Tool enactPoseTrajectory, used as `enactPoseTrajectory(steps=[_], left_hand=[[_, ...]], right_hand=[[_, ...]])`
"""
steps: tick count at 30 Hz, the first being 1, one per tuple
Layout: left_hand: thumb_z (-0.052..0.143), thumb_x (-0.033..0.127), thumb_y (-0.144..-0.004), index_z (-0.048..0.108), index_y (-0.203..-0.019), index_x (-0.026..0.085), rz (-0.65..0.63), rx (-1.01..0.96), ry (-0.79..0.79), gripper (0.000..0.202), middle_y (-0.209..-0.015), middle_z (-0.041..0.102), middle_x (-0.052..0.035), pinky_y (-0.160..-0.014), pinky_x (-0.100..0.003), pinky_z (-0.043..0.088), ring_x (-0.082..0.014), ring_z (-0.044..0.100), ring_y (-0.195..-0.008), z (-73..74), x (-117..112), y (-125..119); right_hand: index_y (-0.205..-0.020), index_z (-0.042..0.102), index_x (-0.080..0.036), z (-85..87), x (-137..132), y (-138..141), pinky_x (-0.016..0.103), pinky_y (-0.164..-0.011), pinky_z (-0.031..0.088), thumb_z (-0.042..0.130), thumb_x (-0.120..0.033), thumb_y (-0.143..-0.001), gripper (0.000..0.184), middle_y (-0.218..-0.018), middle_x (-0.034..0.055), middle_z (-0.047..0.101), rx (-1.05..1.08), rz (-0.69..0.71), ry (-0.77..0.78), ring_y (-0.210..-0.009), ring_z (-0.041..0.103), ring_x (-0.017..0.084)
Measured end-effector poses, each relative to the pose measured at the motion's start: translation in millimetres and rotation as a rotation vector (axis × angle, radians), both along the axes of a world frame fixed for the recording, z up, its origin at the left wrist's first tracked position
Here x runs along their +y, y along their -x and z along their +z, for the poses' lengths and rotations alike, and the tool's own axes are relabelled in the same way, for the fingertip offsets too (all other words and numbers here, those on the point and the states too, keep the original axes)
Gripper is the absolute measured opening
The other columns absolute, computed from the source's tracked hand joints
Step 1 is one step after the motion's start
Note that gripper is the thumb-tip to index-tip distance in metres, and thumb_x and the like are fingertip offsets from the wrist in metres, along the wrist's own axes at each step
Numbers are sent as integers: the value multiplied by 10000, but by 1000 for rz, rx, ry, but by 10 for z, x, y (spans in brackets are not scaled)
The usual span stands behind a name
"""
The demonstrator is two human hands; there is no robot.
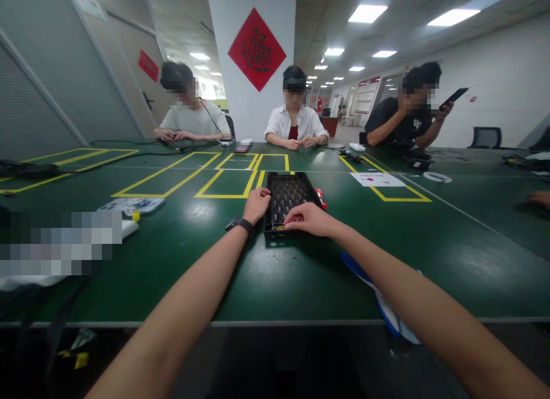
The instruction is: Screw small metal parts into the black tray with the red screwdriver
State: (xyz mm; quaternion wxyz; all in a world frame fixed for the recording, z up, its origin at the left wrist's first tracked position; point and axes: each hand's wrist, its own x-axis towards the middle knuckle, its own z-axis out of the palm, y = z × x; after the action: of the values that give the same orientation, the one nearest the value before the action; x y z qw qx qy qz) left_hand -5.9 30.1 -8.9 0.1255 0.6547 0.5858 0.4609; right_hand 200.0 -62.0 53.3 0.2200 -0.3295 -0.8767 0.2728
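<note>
A black rectangular tray (293, 188) with low walls and rows of small pale shapes inside lies lengthwise in front of me. My left hand (258, 202), a dark band at its wrist, rests against the tray's left wall with its fingers curled over the rim. Over the near end of the tray, my right hand (310, 220) has its thumb and fingers pinched together. A small yellow piece (281, 228) shows at those fingertips, its kind too small to make out. Part of the tray's near right corner is hidden behind the right hand.
Right of the tray is a red-and-white object (321, 198). A blue-and-white item (389, 313) lies under my right forearm at the table edge. Yellow tape outlines (223, 196) and a paper sheet (378, 180) are on the green table (275, 290). Three people sit opposite.
</note>
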Motion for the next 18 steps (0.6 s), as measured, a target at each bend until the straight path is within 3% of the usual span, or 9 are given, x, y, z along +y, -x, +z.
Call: enactPoseTrajectory(steps=[6,13,18], left_hand=[[459,210,-732,615,-900,149,9,10,-5,238,-876,621,-66,-811,-296,438,-162,559,-830,6,-10,-4],[454,213,-734,613,-908,148,19,3,10,245,-848,618,-58,-775,-292,443,-164,561,-812,20,-29,-9],[464,212,-731,615,-908,151,19,9,33,241,-851,619,-57,-798,-297,439,-169,561,-834,38,-38,-13]], right_hand=[[-839,710,-135,35,-5,-1,236,-697,412,609,-309,-777,211,-815,66,683,-94,19,-178,-730,580,124],[-863,718,-140,-26,75,-25,221,-677,442,646,-340,-739,246,-810,56,698,-23,74,-75,-719,614,129],[-830,732,-149,-35,52,-16,221,-680,435,630,-293,-749,194,-792,51,704,-29,23,-156,-718,611,129]])
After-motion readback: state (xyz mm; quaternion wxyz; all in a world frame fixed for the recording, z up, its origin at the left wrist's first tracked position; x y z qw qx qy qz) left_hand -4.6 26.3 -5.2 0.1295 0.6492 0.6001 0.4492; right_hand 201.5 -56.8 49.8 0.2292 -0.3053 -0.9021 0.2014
